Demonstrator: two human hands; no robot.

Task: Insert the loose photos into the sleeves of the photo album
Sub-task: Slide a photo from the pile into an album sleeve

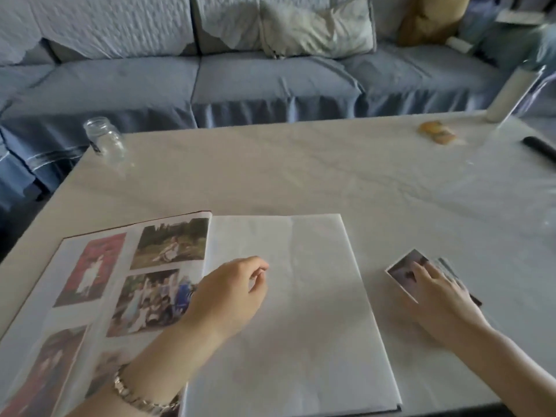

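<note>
The photo album (301, 296) lies open on the table in front of me. Its left page holds several photos in sleeves; its right page is blank white. My left hand (231, 293) hovers over the spine and the blank page, fingers loosely curled, holding nothing. To the right of the album lies a small stack of loose photos (403, 273). My right hand (436, 293) rests flat on that stack with fingers spread over the top photo. A bracelet sits on my left wrist.
A glass jar (105, 139) stands at the table's far left corner. A yellowish snack (437, 133), a white cylinder (508, 94) and a black object (538, 147) lie at the far right. A blue sofa (240, 82) with cushions runs behind the table.
</note>
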